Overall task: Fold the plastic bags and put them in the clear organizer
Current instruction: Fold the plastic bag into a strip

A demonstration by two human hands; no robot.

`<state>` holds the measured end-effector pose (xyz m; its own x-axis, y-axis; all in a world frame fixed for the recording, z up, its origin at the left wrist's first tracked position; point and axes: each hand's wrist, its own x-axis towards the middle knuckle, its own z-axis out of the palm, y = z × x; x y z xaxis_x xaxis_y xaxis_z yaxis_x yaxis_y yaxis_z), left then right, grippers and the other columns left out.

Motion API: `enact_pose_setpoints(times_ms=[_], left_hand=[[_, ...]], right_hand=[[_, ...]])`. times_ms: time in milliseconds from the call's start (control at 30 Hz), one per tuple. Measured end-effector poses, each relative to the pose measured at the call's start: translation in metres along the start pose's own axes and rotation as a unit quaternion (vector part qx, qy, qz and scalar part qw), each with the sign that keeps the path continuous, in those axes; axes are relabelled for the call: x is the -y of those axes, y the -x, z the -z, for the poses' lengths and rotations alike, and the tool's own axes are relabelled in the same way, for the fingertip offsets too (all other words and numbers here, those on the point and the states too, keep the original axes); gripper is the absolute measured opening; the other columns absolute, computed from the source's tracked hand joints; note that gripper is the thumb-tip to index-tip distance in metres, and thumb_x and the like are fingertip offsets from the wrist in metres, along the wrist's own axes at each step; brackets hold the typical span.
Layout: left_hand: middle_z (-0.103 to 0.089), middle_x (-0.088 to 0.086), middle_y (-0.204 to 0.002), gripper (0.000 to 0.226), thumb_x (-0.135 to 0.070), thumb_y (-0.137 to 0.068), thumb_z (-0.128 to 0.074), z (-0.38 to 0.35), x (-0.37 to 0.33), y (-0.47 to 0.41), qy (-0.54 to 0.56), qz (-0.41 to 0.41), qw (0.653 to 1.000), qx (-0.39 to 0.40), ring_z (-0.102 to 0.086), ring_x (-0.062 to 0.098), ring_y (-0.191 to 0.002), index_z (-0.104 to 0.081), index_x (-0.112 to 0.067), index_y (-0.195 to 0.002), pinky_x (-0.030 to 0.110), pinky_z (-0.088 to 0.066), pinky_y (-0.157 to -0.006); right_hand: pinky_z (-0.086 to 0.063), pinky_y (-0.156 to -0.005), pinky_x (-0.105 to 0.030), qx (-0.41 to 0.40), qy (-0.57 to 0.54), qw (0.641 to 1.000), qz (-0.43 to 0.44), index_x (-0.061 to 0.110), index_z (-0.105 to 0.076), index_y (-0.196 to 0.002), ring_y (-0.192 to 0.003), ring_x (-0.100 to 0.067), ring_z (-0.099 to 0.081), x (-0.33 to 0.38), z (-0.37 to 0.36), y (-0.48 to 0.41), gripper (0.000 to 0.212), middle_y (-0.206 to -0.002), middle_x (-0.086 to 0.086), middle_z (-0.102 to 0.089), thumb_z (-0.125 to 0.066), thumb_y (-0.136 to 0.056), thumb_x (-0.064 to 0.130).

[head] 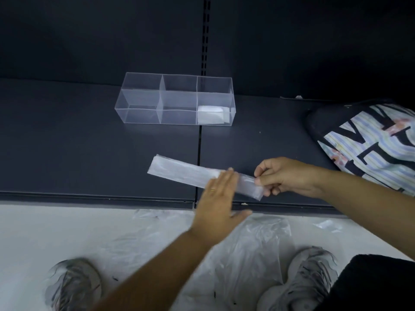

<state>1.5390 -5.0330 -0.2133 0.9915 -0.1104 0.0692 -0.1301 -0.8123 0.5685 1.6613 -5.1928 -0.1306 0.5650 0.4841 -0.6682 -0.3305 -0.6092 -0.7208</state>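
Pinching the folded bag strip's (186, 171) end, right hand (285, 176), left hand (215, 198) flat, fingers straight, pressing its middle

Striped bag (368, 144) (black-lettered) on dark shelf (89, 142)

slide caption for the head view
Left hand presses a folded bag strip, right hand pinches its end, clear organizer behind.

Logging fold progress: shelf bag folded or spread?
Folded: plastic bag is a narrow strip; right hand pinches its end, left hand flat on it.
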Motion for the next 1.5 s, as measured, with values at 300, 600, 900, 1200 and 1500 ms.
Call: enact_pose_setpoints(times_ms=[300, 600, 900, 1200, 1500], left_hand=[[-0.073, -0.012, -0.093, 0.018, -0.035, -0.096, -0.054, 0.037, -0.047, -0.017, 0.513, 0.231, 0.817, -0.125, -0.065, -0.003, -0.094, -0.071, -0.028, -0.099, 0.006, -0.043, -0.084], [-0.071, 0.007, -0.111, 0.029, -0.023, -0.103, -0.038, 0.051, 0.032, -0.025, 0.684, 0.33, 0.648, -0.052, -0.067, 0.018, -0.105, -0.059, -0.01, -0.12, 0.031, -0.053, -0.087], [-0.073, 0.007, -0.102, 0.023, -0.023, -0.1, -0.05, 0.051, 0.088, -0.034, 0.556, 0.431, 0.702, -0.111, -0.068, 0.017, -0.094, -0.066, -0.01, -0.108, 0.021, -0.056, -0.063], [-0.065, 0.003, -0.105, 0.024, -0.017, -0.096, -0.054, 0.062, 0.084, -0.024, 0.252, 0.393, 0.796, -0.385, -0.062, 0.018, -0.091, -0.059, -0.008, -0.117, 0.024, -0.047, -0.085], [-0.048, 0.0, -0.047, 0.021, -0.031, -0.101, -0.043, -0.004, -0.012, 0.017, 0.558, 0.472, 0.669, -0.137, -0.036, 0.006, -0.035, -0.057, -0.016, -0.098, 0.017, -0.03, -0.037]], right_hand=[[-0.039, -0.058, -0.021, -0.011, -0.009, 0.994, 0.109, 0.016, -0.064, -0.113, -0.057, -0.008, -0.043, 0.04, -0.003, -0.009, 0.044, -0.098, 0.01, -0.068, -0.041, -0.095, 0.048], [-0.036, -0.053, -0.02, 0.02, 0.023, 0.995, 0.09, 0.024, -0.071, -0.08, -0.048, -0.009, -0.041, -0.01, -0.047, -0.057, 0.038, -0.057, 0.003, -0.054, -0.053, -0.085, 0.058], [-0.035, -0.039, -0.018, -0.093, 0.03, 0.992, 0.074, 0.007, -0.067, -0.089, -0.038, -0.007, -0.041, -0.023, -0.061, -0.075, 0.006, -0.073, -0.003, -0.07, -0.07, -0.083, 0.007], [-0.036, -0.039, -0.016, -0.126, 0.045, 0.989, 0.065, 0.012, -0.067, -0.08, -0.039, -0.006, -0.043, -0.022, -0.066, -0.079, 0.008, -0.069, -0.005, -0.07, -0.074, -0.079, 0.008], [-0.038, -0.043, -0.019, -0.113, 0.063, 0.99, 0.061, 0.012, -0.069, -0.082, -0.042, -0.008, -0.045, -0.018, -0.065, -0.079, 0.009, -0.068, -0.001, -0.072, -0.077, -0.076, 0.012]])
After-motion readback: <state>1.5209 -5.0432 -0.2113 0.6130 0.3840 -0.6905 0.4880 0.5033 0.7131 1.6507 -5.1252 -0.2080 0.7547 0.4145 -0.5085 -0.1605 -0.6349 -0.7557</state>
